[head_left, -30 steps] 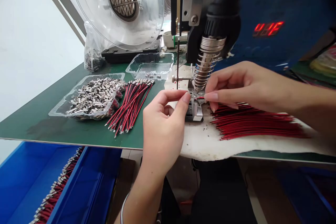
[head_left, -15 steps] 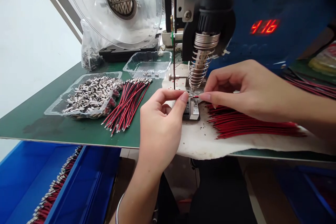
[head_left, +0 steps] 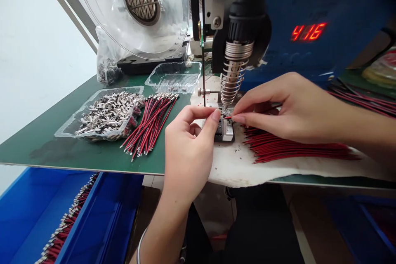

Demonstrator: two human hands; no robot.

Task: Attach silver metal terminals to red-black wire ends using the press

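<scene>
My left hand [head_left: 193, 144] is closed in a pinch at the left side of a small metal fixture [head_left: 228, 130]. What its thumb and forefinger hold is hidden behind the fingertips. From the right, my right hand [head_left: 278, 107] pinches a thin red wire [head_left: 228, 118], whose end lies over the fixture, close to the left fingertips. Directly above, a soldering iron [head_left: 230, 74] wrapped in a coiled spring points down, its tip near the wire end. A thin upright rod [head_left: 203, 70] stands just left of the iron. Beneath my right hand lies a bundle of red and black wires [head_left: 287, 146].
Left on the green table [head_left: 148, 165] are a clear tray of metal connectors [head_left: 107, 111], a pile of wires with connectors [head_left: 151, 123] and another clear tray [head_left: 175, 76]. A blue machine [head_left: 309, 57] stands behind, a clear reel [head_left: 102, 4] back left. Blue bins [head_left: 120, 210] sit below.
The view has shifted slightly. My right fingertips and the red wire sit a little lower at the fixture, and the soldering iron's mount appears slightly lower. My left hand keeps its pinch.
</scene>
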